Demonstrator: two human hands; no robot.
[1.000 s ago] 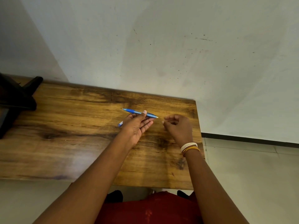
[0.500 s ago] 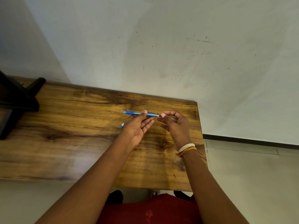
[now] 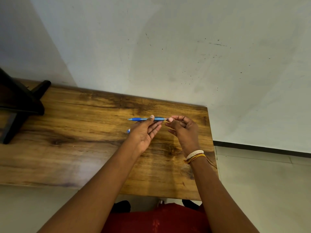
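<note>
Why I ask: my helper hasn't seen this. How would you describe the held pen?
Find the wooden table against the wall. Over its right half the left hand grips a blue pen level, the right hand pinching its right end. Unlike the short blue piece below, it is long and held.

Tabletop [image 3: 75, 132] open leftward; black stand [image 3: 18, 105] blocks far end.

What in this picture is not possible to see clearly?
- Head view: right end of the pen, pinched and covered by the right hand.
- Head view: small blue piece, mostly hidden behind the left hand holding the pen.
- Head view: dark object on the table, cut off by the left edge.
</note>
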